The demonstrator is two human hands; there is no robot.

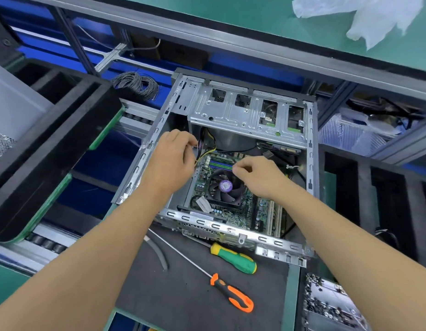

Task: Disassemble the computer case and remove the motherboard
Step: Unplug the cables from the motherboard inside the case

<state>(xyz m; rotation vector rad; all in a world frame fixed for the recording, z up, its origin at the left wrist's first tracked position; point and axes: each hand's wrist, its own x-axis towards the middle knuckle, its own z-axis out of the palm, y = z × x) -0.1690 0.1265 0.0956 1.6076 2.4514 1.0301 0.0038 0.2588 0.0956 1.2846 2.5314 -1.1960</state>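
Workbench (231, 295) with a dark mat takes up most of the spot, and the computer case (309, 144) sits open on it, side panel off, drive cage (231, 111) across the far end. Black foam trays (52, 130) flank it on the left and right. Down inside the case the motherboard (243, 211) lies flat on the bottom, still mounted as far as I can see, with the CPU fan (225, 187) and its purple sticker right in the middle.

Both of the person's arms reach in from the near side. Left hand (171, 158) is at the far left corner of the board, fingers curled and pinching a bundle of coloured wires (207, 146) — yellow, black, purple ones. Right hand (257, 175) hovers just above the fan, fingertips drawn together like it's pinching something tiny; can't tell what, if anything.

On the mat near the case's front edge: a green-and-yellow screwdriver (233, 258), then a long thin orange-and-black screwdriver (233, 293) — both lying loose. Tray of small screws (326, 304) at bottom right.
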